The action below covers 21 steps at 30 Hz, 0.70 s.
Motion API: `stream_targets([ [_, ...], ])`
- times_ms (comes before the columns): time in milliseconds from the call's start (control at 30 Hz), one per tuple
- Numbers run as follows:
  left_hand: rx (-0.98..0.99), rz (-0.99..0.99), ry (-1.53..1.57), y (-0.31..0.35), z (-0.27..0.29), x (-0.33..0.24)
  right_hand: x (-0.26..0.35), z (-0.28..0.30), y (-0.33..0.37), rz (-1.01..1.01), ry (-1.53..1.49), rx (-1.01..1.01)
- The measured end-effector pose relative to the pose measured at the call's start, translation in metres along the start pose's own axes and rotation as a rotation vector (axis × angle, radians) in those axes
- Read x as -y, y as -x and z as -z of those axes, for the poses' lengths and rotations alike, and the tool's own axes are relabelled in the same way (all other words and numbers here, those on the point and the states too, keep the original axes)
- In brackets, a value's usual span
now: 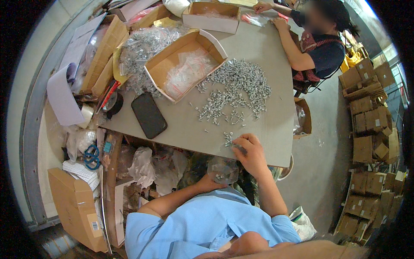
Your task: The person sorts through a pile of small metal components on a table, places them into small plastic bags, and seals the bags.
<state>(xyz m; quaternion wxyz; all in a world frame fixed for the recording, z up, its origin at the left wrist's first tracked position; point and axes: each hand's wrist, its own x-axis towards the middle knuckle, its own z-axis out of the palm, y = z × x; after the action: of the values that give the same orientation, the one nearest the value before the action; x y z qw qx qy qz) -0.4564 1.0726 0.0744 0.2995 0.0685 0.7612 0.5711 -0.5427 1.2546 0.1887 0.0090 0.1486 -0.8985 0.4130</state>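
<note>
— Firstly, which labels are you working among?

— At your lower left, a brown carton is carrying a white barcode label, and printed sheets are lying beneath blue-handled scissors; their print is showing too small to read. Well to your right, small pale labels are dotting the stacked cartons, also too small to make out.

— And how are your hands gripping?

— Your left hand is holding a clear plastic bag just off the near edge of the grey table, fingers curling at its side; silvery bits are showing through the film. Your right hand is bending over that edge, thumb and fingertips sitting narrow, right beside a small cluster of silver screws. Whether you are pinching one, I cannot tell.

— Where are your other screws lying?

— They are spreading in a large pile farther up the table, beside an open cardboard box that is holding small clear bags. To the left, a black smartphone is lying flat. At the far end, a co-worker is working with both hands near a red-marked clear bag.
</note>
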Motion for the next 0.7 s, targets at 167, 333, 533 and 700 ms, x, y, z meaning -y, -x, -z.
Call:
stream_targets([
  [167,0.122,0.133,0.008,-0.003,0.006,-0.001,-0.004,-0.006,-0.011,0.105,0.072,-0.046],
  [333,0.161,0.154,0.043,-0.005,0.004,0.003,-0.008,-0.005,0.0,0.062,0.119,-0.007],
  [533,0.143,0.058,0.022,-0.007,0.001,0.015,0.004,0.0,0.013,0.079,-0.056,0.252],
  [700,0.074,-0.048,0.095,-0.007,-0.003,0.02,0.012,-0.015,-0.007,-0.048,0.062,-0.056],
])
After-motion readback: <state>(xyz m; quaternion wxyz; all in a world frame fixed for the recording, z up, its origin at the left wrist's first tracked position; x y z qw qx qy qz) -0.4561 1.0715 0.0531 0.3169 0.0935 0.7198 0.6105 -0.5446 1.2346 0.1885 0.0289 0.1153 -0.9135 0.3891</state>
